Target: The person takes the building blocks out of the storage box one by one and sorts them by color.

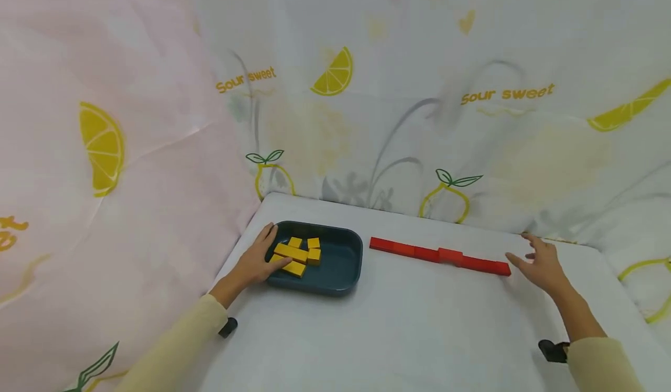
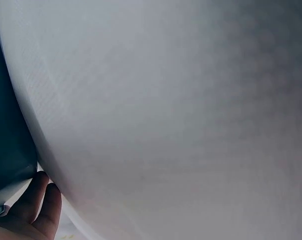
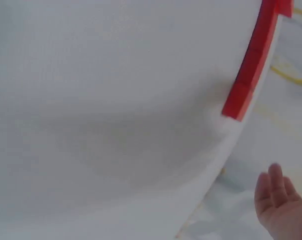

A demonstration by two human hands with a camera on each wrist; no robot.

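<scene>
At the left of the head view, my left hand point(image 1: 257, 262) holds a dark teal tray point(image 1: 341, 269) by its left end, the thumb reaching over the rim. Several yellow blocks point(image 1: 290, 252) lie inside the tray's left half. In the left wrist view, two fingers point(image 2: 50, 210) stand against the outside of the tray point(image 2: 8, 125). A row of red blocks point(image 1: 426, 253) runs end to end along the table to the right of the tray, one piece standing a little higher. Just beyond its right end is my right hand point(image 1: 542, 268), raised, with loosely bent fingers and nothing in it.
A white table point(image 1: 419, 334) carries everything. Cloth with lemon prints point(image 1: 377, 89) hangs behind its back edge and along the left side. Dark wrist straps point(image 1: 553, 351) show by both sleeves.
</scene>
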